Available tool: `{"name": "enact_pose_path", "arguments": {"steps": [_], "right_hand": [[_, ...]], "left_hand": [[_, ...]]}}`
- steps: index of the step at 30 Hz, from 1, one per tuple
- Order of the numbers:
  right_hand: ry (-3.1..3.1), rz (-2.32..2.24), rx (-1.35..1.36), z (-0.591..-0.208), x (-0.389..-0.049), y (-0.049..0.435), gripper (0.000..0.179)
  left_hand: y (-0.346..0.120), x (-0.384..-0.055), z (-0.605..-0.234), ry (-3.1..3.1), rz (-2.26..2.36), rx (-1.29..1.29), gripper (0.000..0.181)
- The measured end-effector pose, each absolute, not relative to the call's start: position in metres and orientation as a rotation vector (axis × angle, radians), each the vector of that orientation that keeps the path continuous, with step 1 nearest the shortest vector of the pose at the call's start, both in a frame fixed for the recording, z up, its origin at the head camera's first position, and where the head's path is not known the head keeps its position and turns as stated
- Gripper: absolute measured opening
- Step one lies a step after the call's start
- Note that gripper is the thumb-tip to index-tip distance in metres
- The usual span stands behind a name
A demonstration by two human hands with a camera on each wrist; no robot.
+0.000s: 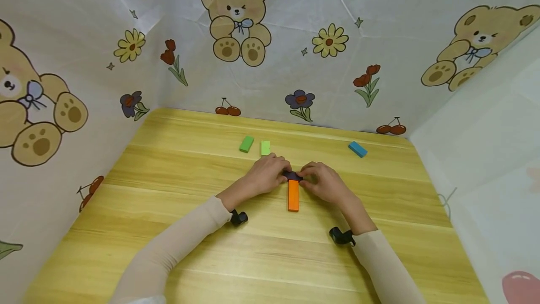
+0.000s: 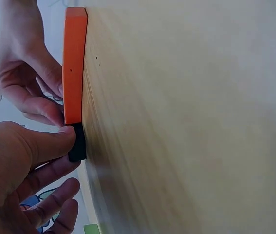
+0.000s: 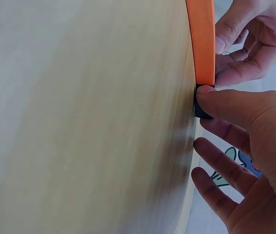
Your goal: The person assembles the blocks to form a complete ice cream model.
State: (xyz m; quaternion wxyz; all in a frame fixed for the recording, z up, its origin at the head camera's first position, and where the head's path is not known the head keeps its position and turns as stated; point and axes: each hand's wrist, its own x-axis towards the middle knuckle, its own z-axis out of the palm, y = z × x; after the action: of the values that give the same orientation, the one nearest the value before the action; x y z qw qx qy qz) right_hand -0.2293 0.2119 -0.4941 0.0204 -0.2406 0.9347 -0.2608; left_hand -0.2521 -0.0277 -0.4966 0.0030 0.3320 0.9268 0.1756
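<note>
A black block (image 1: 292, 176) lies crosswise at the far end of an orange block (image 1: 293, 196), so the two form a T on the wooden table. My left hand (image 1: 270, 172) pinches the black block's left end between thumb and index finger. At its right end, my right hand (image 1: 322, 181) pinches it the same way. Both wrist views show a thumb on the near face of the black block (image 2: 77, 142), right where it meets the orange block (image 3: 203, 44). The other fingers of each hand are spread loosely behind.
Beyond my left hand lie a green block (image 1: 246, 144) and a light green block (image 1: 265, 148). A blue block (image 1: 357, 149) sits farther right, near the back edge. Bear-printed sheeting (image 1: 278, 83) rises behind and beside the table (image 1: 270, 266).
</note>
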Motion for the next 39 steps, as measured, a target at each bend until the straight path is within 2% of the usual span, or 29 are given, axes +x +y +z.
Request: {"name": "enact_pose_path", "arguments": {"steps": [14,23,26,30,39], "right_hand": [[2.903,-0.79,-0.763,-0.493,-0.229,0.21,0.021],[2.857,-0.839,-0.803,-0.497,-0.23,0.205,0.024],[2.888,-0.841,-0.794,-0.497,-0.23,0.207,0.023],[2.913,-0.852,-0.787,-0.494,-0.231,0.211,0.023],[2.819,-1.006,-0.792,-0.499,-0.237,0.238,0.032]], "left_hand": [[-0.031,-0.249,-0.496,2.928,0.457,1.088,0.026],[-0.047,-0.213,-0.492,2.884,0.281,1.12,0.068],[-0.044,-0.211,-0.493,2.889,0.22,1.186,0.076],[-0.036,-0.213,-0.493,2.941,0.132,1.258,0.077],[-0.029,-0.211,-0.491,2.922,0.172,1.175,0.073]]}}
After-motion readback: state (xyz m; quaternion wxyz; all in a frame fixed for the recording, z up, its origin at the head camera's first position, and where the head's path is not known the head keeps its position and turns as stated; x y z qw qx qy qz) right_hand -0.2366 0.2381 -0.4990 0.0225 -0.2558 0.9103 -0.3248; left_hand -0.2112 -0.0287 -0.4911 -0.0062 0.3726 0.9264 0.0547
